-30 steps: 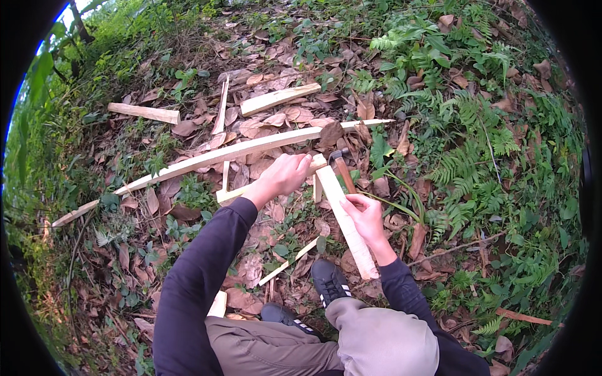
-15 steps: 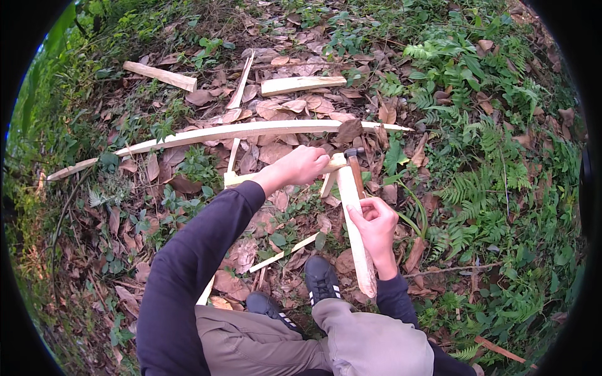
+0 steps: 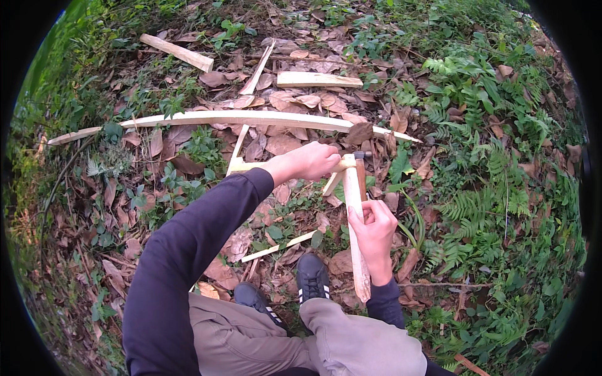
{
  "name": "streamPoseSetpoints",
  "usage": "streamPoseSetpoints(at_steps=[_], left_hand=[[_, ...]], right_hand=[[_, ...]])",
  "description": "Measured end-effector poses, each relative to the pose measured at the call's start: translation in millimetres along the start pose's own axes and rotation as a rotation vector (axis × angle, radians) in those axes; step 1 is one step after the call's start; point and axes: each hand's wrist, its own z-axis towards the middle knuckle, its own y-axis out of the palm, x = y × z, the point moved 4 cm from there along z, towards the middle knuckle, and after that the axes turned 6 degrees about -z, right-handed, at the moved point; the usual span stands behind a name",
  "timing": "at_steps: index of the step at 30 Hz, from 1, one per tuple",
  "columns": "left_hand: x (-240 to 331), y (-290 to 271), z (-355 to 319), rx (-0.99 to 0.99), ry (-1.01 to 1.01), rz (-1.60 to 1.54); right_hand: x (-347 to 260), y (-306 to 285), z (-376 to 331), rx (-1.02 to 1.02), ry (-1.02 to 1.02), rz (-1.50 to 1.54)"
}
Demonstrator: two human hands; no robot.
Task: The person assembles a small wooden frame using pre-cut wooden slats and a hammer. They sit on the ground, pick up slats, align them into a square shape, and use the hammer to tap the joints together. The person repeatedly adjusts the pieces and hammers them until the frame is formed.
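My left hand point(image 3: 307, 161) is closed around a pale wooden stick point(image 3: 249, 166) lying crosswise. The stick's right end meets the top of a long pale wooden strip point(image 3: 357, 244), which slants down toward my feet. Close along the strip's right side is a hammer with a dark head and a brown handle point(image 3: 361, 178). My right hand point(image 3: 376, 229) has its fingers curled at the lower part of that handle, the thumb against the strip. The handle's lower end is hidden by the hand. A short wood piece point(image 3: 333, 183) slants down beneath the joint.
A long curved pale wooden piece point(image 3: 251, 118) lies across the leaf litter ahead. Beyond it are split wood pieces point(image 3: 320, 79), point(image 3: 179, 52) and a thin splinter point(image 3: 258, 67). A thin strip point(image 3: 279, 246) lies before my shoes point(image 3: 312, 276). Ferns point(image 3: 461, 219) grow at right.
The view has shifted slightly, so the ground pieces sit a little higher and some farther right. Both hands keep their grips, and the strip stands slightly steeper.
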Motion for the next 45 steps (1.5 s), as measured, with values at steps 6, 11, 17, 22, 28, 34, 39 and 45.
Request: streamPoseSetpoints(at_steps=[6,11,17,22,28,34,39,45], left_hand=[[-5,1,-2,-0.026,-0.035,0.01],[5,-1,-4,-0.149,-0.125,-0.138],[12,1,1,-0.203,-0.226,0.109],[1,-8,-6,-0.208,-0.297,0.029],[3,-12,-3,-0.255,-0.358,-0.163],[-24,-13,4,-0.407,-0.51,-0.436],[-16,-22,15,-0.356,-0.326,-0.194],[-22,-62,-8,-0.419,-0.459,-0.618]], right_hand=[[3,4,-1,0.001,-0.03,-0.022],[1,4,-1,-0.006,-0.018,-0.019],[-2,1,-1,-0.01,-0.023,-0.04],[-10,14,2,-0.012,-0.023,0.025],[-8,15,3,-0.009,-0.013,0.009],[1,16,5,-0.016,-0.066,-0.06],[6,10,7,-0.025,-0.04,-0.034],[1,15,9,-0.046,-0.076,-0.028]])
